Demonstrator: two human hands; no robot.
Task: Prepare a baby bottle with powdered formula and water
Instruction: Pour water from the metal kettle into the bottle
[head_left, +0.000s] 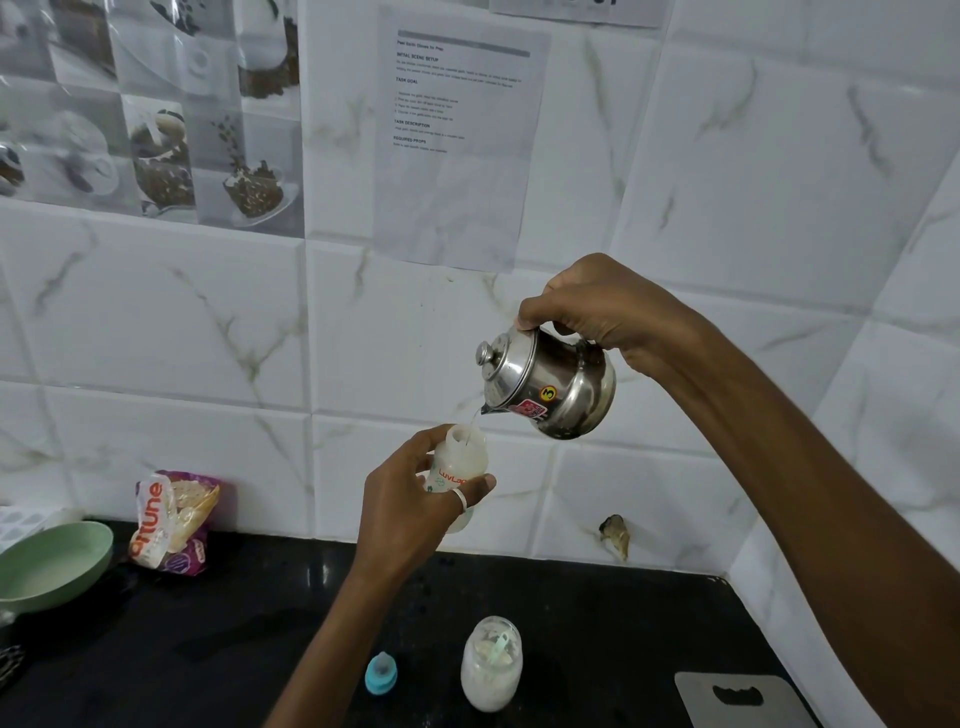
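My left hand (410, 512) holds a translucent baby bottle (461, 462) upright above the black counter, its neck uncapped. My right hand (602, 306) grips a small steel kettle (545, 382) by its handle and tilts it to the left. A thin stream of water runs from the spout into the bottle's mouth. On the counter below stands a glass jar of white powder (491, 665) with a pale scoop inside. The bottle's blue teat cap (381, 674) lies to the left of the jar.
A green bowl (49, 566) sits at the left edge of the black counter (260, 623), with a purple and orange packet (174, 522) behind it against the tiled wall. A grey cutting board (737, 699) lies at the front right. A printed sheet (457, 135) hangs on the wall.
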